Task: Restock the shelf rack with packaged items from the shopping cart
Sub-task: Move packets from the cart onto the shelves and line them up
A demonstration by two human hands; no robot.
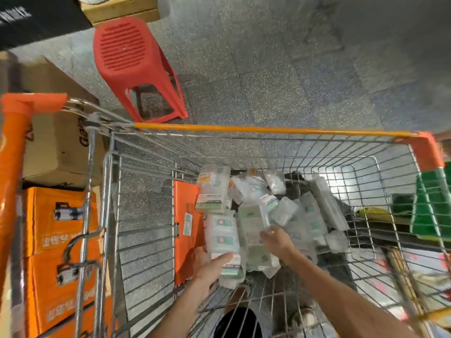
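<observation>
A wire shopping cart (268, 129) with orange trim fills the lower view. Inside it lies a heap of several clear plastic-wrapped packages (288, 208) with white and green labels. My left hand (208, 267) grips a tall clear package (225, 237) with green labels at the heap's left side, thumb across its front. My right hand (277, 240) holds another clear package (253, 223) beside it, fingers curled over its lower part. Both forearms reach down into the cart basket. No shelf rack shows in this view.
A red plastic stool (133, 62) stands on the speckled floor beyond the cart. Orange cartons (58, 240) and a brown cardboard box (61, 147) are stacked at the left. An orange flap (185, 228) hangs inside the cart. Green goods (432, 203) sit at the right.
</observation>
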